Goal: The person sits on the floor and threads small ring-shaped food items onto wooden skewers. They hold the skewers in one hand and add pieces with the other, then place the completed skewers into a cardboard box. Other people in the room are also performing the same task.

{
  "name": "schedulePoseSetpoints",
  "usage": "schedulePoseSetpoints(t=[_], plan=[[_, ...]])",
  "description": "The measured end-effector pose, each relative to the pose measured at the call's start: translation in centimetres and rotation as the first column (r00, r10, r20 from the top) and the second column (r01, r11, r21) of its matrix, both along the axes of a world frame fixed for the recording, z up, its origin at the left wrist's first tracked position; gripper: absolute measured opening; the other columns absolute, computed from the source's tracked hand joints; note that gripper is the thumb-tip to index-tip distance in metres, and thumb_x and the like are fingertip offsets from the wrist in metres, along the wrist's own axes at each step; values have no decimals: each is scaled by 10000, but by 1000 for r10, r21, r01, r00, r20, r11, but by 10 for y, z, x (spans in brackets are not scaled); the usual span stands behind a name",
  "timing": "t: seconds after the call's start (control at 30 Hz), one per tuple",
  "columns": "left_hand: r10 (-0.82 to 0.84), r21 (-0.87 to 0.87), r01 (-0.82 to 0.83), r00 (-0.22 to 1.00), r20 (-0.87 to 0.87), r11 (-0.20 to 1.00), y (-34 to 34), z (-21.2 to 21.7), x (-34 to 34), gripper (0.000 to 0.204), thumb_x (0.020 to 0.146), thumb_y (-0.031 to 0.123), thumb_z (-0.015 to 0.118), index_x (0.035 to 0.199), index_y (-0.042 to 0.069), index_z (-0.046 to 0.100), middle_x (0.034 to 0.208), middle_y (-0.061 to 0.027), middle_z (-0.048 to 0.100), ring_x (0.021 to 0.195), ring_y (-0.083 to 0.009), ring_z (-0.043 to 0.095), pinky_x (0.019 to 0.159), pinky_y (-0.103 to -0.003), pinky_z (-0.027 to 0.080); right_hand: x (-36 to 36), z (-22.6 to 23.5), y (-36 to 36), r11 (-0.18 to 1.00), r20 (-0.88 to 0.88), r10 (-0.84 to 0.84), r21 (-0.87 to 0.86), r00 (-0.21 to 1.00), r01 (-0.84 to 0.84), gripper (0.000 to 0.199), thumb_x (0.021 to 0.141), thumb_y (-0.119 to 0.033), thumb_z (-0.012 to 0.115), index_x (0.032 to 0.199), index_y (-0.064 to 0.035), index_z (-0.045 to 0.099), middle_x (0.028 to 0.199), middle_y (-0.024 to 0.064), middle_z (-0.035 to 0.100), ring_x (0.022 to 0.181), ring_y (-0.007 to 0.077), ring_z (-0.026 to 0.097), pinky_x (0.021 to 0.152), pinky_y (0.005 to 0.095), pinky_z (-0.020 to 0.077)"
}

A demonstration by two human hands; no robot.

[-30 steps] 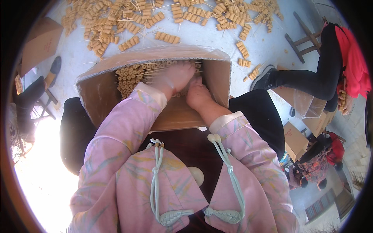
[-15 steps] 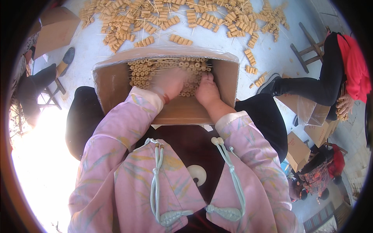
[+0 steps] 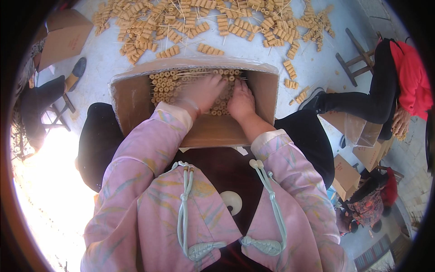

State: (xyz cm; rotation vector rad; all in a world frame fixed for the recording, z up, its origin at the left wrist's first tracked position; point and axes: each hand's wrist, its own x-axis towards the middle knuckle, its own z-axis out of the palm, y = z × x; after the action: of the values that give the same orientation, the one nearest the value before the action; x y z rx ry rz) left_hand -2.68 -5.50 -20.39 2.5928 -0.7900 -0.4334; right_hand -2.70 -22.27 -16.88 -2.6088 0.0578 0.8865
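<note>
A cardboard box point(image 3: 217, 134) lies on its side in front of me, its mouth toward me. Inside, skewers point(image 3: 164, 86) of tan, ring-shaped rolls are stacked, their round ends facing me and several thin sticks poking out. My left hand point(image 3: 205, 94) reaches over the middle of the stack, smeared by motion; whether it holds a skewer is not visible. At the stack's right side, my right hand point(image 3: 242, 100) rests against the rolls with its fingers stretched forward and nothing seen in it.
Beyond the box, many loose skewers point(image 3: 181, 22) spread over a pale surface. To the right sits a person in a red top point(image 3: 414, 72), with open cartons point(image 3: 346, 177) and a wooden stool point(image 3: 355, 59) nearby. Another carton point(image 3: 65, 38) and a person's leg are at left.
My left hand has shifted slightly up and right across the stack. My right hand stays at the stack's right side, its fingers a little more spread.
</note>
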Motion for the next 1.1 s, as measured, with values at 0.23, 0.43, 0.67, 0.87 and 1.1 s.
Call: schedulePoseSetpoints(t=[0.23, 0.43, 0.67, 0.87, 1.1], plan=[[148, -126, -148, 989, -8, 981, 4, 6, -3, 454, 765, 66, 614, 1211, 47, 536, 1233, -134, 497, 1139, -338, 496, 969, -424, 437, 4, -5, 5, 996, -58, -80, -32, 995, 78, 744, 800, -160, 591, 1448, -4, 262, 1469, 224, 324, 1340, 371, 346, 1101, 425, 311], [488, -154, -514, 854, -181, 844, 15, 7, 3, 315, 789, 111, 681, 1085, 53, 591, 1100, -160, 573, 1017, -356, 563, 885, -410, 471, -1, -4, 6, 990, 176, 139, -33, 975, -135, 669, 788, -168, 609, 1397, -30, 368, 1454, 186, 351, 1301, 348, 386, 1065, 442, 333], [563, 39, -574, 784, -261, 818, -1, -3, 12, 346, 772, 194, 732, 1071, 59, 620, 1045, -148, 625, 1017, -333, 579, 880, -411, 474, -4, -11, 3, 995, 235, 96, 3, 967, -100, 642, 784, -140, 616, 1374, -18, 393, 1412, 189, 400, 1278, 345, 408, 1064, 433, 340], [560, -102, -605, 778, -285, 790, 0, -9, 11, 327, 776, 182, 731, 1055, 44, 631, 1000, -153, 651, 946, -320, 616, 836, -402, 495, 8, -24, -3, 967, 135, -206, 183, 969, 180, 608, 755, -104, 633, 1316, 37, 448, 1272, 267, 501, 1223, 391, 446, 1056, 418, 368], [575, -148, -640, 752, -321, 754, -6, -23, 8, 311, 791, 187, 725, 1048, 31, 647, 906, -148, 690, 823, -303, 667, 751, -392, 528, 3, -20, -1, 945, 139, -282, 209, 949, 251, 627, 743, -116, 659, 1309, 58, 451, 1293, 268, 485, 1225, 395, 441, 1060, 434, 359]])
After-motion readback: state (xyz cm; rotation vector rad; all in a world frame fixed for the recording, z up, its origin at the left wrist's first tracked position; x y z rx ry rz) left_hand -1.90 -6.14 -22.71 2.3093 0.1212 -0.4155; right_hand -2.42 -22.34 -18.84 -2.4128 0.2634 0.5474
